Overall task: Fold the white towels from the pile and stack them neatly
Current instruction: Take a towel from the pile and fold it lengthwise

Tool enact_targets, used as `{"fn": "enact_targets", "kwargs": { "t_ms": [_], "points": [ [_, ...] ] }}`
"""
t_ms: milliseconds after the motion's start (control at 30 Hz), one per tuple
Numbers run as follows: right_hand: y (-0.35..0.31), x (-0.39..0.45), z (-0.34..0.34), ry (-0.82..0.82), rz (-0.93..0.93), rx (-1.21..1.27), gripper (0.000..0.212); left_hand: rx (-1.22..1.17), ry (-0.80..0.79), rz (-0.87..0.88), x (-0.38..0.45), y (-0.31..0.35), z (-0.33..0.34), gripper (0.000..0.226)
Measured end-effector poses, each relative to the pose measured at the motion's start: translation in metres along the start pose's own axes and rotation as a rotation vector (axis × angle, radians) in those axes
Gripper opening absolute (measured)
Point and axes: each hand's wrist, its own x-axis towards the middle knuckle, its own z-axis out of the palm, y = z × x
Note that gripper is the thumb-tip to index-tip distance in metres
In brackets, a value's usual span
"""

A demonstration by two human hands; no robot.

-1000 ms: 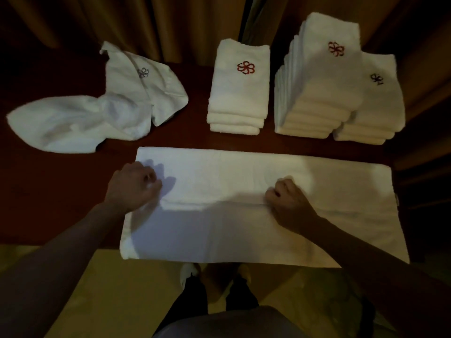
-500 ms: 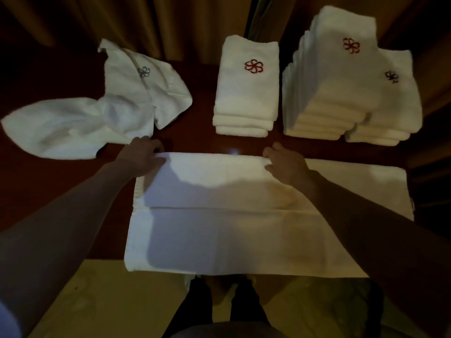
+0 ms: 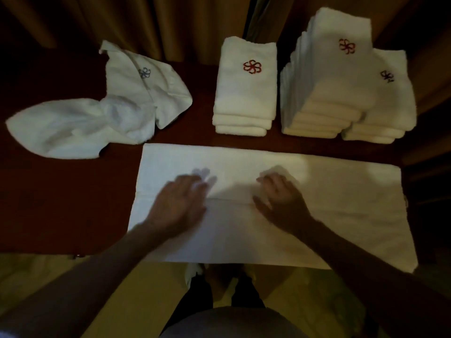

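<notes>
Smoothing a lengthwise fold. The towel (image 3: 317, 215) lies flat along the near edge of the dark red table (image 3: 48, 203), its near hem overhanging the edge, with a fold seam running across its middle. The left hand (image 3: 179, 206) and the right hand (image 3: 280, 203) lie palm-down on the cloth near its centre, fingers extended and loosely spread; both are blurred, so whether the palms bear down firmly cannot be told. To do this step well, the palms should probably sweep outward from the seam toward both ends, driving out trapped air and keeping the long edges parallel before the next fold is taken; pressure kept even between the two hands should stop the upper layer creeping askew. Behind, the unfolded pile (image 3: 80, 128) waits at far left, while a short stack (image 3: 244, 98) with a red emblem and two taller stacks (image 3: 327, 93) stand at far right, the finished fold's likely destination.
</notes>
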Motion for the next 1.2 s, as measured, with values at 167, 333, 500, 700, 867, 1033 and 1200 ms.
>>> {"fn": "enact_targets", "kwargs": {
  "t_ms": [167, 333, 500, 700, 867, 1033, 1200],
  "points": [
    [-0.007, -0.093, 0.008, -0.137, -0.314, 0.002, 0.062, 0.023, -0.260, 0.161, -0.051, 0.054, 0.031, 0.077],
    [-0.003, -0.100, 0.010, -0.123, -0.370, -0.071, 0.041, 0.124, -0.332, 0.159, -0.053, 0.071, 0.033, 0.051],
    [0.010, -0.088, 0.001, -0.270, -0.392, -0.043, 0.024, 0.086, -0.427, 0.147, -0.052, 0.055, 0.015, 0.044],
    [0.017, -0.065, -0.009, -0.324, 0.017, 0.213, 0.021, 0.170, -0.404, -0.420, -0.055, 0.017, -0.018, 0.035],
    [0.017, -0.049, -0.013, -0.346, 0.251, 0.418, 0.017, 0.188, -0.367, -0.610, -0.038, -0.025, -0.048, 0.028],
    [0.017, -0.041, -0.019, -0.276, 0.335, 0.530, 0.013, 0.179, -0.279, -0.739, 0.000, -0.048, -0.052, 0.027],
    [0.027, -0.031, -0.014, -0.264, 0.477, 0.602, 0.020, 0.336, -0.199, -0.709, 0.039, -0.024, -0.036, 0.038]
  ]
}}
